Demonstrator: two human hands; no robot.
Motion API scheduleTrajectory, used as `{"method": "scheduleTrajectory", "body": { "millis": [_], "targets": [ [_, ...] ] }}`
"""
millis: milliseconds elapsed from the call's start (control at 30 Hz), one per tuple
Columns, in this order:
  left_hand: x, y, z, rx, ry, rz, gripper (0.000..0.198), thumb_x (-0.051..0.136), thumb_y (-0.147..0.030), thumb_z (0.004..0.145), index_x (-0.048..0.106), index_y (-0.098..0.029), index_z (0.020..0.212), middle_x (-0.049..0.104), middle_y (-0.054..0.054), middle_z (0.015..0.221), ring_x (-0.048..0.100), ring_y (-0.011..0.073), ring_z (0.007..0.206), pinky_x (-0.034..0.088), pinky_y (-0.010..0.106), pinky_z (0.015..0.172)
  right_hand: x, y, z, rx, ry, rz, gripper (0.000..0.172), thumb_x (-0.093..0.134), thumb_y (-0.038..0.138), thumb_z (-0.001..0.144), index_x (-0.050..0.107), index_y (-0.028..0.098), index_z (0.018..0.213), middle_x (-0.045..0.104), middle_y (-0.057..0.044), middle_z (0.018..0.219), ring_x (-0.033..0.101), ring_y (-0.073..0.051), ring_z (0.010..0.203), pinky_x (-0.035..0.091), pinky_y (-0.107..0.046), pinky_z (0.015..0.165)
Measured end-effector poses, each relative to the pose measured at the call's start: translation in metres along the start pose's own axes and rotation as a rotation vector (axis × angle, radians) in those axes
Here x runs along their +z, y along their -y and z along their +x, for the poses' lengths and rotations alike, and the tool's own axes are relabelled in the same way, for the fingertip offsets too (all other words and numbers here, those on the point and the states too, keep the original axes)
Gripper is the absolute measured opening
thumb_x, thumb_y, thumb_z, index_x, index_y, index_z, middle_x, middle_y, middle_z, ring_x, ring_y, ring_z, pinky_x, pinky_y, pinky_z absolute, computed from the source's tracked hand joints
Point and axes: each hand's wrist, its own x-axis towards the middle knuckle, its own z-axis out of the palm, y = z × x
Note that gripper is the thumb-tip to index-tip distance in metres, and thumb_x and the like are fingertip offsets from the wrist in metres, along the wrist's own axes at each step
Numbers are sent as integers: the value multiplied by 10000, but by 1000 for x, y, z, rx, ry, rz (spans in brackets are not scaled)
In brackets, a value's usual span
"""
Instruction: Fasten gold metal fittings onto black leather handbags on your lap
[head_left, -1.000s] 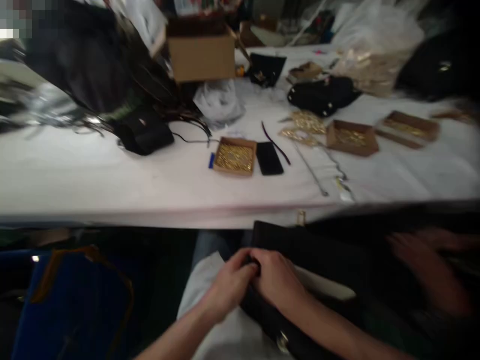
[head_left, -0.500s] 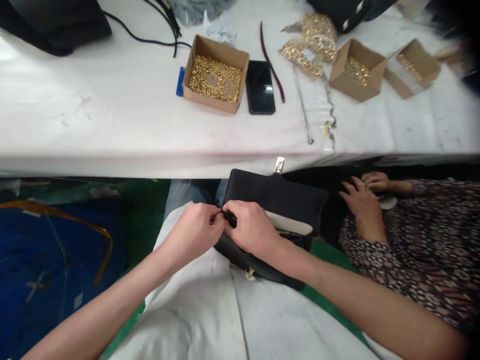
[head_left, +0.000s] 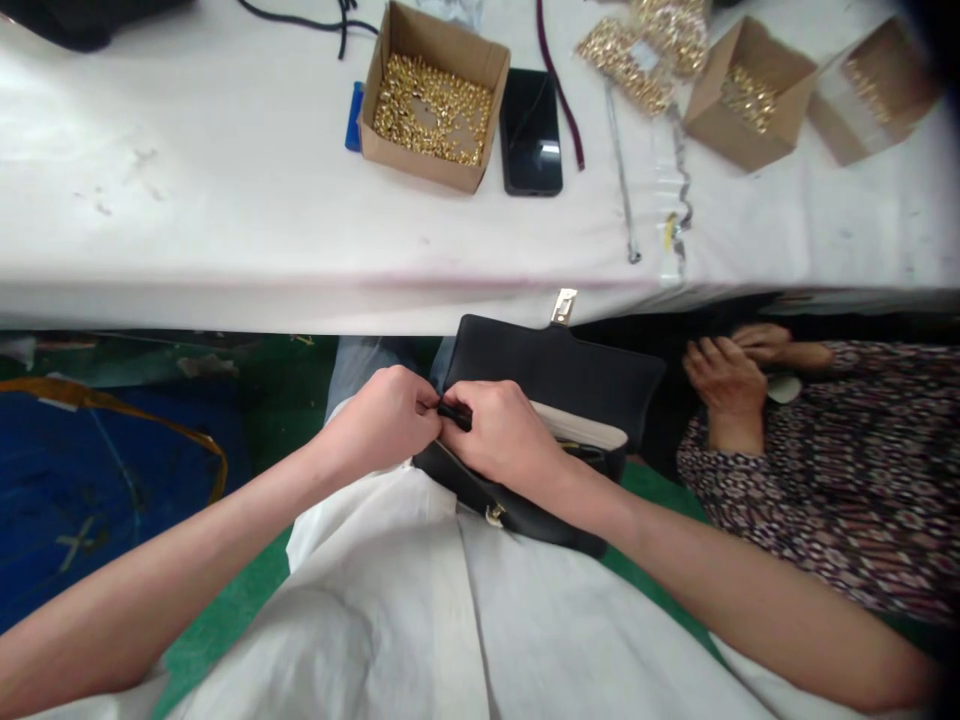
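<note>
A black handbag rests on my lap with its flap laid open toward the table. A gold clasp plate sticks out from the flap's edge, and a gold turn lock sits on the front. My left hand is closed in a pinch at the bag's left end. Right beside it, my right hand reaches across the bag's opening, thumb and fingers closed on a small black part at the same end. The fingertips nearly meet, and the exact part between them is mostly hidden.
On the white table stand a carton of gold fittings, a phone, a dark red strip, a metal rod and more cartons. A co-worker's hands are at the right. A blue sack lies left.
The head view has tilted slightly, so the table things sit higher. My left hand has turned a little at the bag's end; both hands keep their pinch. The co-worker's hand has shifted slightly.
</note>
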Motion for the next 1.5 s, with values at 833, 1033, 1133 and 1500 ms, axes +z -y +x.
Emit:
{"method": "scheduleTrajectory", "body": {
  "millis": [833, 1033, 1133, 1500],
  "targets": [
    [-16, 18, 18, 167, 157, -74, 307, 633, -274, 851, 460, -179, 615, 313, -20, 687, 317, 122, 664, 231, 323, 546, 1, -13, 8, 14, 16, 11, 114, 812, 116, 891, 867, 193, 954, 834, -28, 900, 778, -224, 858, 497, -324, 743],
    [-10, 19, 19, 158, 103, -73, 282, 625, -218, 809, 442, -182, 598, 279, -25, 679, 279, 119, 652, 193, 344, 546, 2, -20, 11, -1, 29, 92, 138, 806, 90, 859, 864, 197, 923, 819, 11, 854, 765, -175, 795, 491, -297, 711],
    [-5, 20, 18, 180, 75, -79, 260, 614, -192, 805, 461, -176, 595, 287, -26, 676, 289, 118, 652, 196, 342, 546, -2, -18, 9, 10, 67, 107, 161, 801, 84, 844, 866, 197, 937, 826, 5, 870, 775, -193, 811, 512, -298, 720],
    [6, 27, 16, 184, 19, -138, 225, 619, -181, 811, 541, -159, 601, 327, -34, 636, 331, 119, 641, 201, 345, 549, -5, -16, 4, 48, 146, 176, 150, 718, 134, 892, 845, 204, 932, 836, -7, 898, 783, -218, 814, 562, -291, 714]
  ]
}}
